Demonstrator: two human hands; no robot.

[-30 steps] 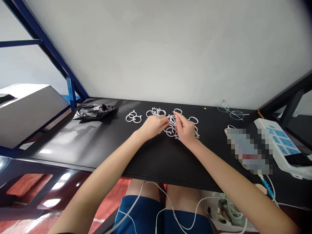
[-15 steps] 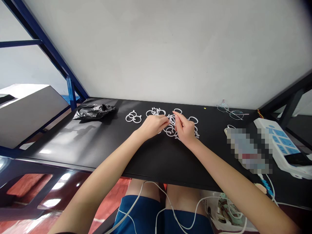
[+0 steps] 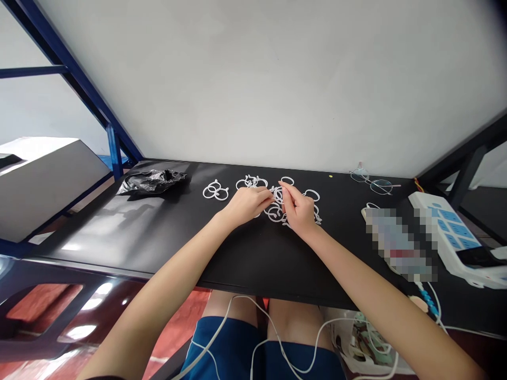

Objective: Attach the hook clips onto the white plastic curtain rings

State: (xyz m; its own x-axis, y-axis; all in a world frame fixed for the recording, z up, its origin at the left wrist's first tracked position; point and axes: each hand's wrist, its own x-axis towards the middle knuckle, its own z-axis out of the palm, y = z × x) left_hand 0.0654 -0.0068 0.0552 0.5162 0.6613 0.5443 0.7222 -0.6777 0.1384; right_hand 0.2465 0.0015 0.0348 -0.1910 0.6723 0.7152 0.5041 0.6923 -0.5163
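Note:
Several white plastic rings (image 3: 312, 196) lie scattered on a black table (image 3: 158, 232). My left hand (image 3: 249, 203) and my right hand (image 3: 299, 210) meet over the middle of the pile, fingertips pinched together on one white ring (image 3: 278, 195). A small cluster of linked rings (image 3: 216, 191) lies apart to the left of my left hand. More rings (image 3: 249, 182) sit just behind my left hand.
A crumpled black plastic bag (image 3: 152, 181) lies at the table's back left. Eyeglasses (image 3: 374, 182) rest at the back right. A white and blue power strip (image 3: 455, 235) and a blurred object (image 3: 398, 240) sit on the right. White cables (image 3: 277, 338) hang over my lap.
Both hands have stayed pinched on the ring over the pile. The view has shifted slightly, nothing else has visibly moved.

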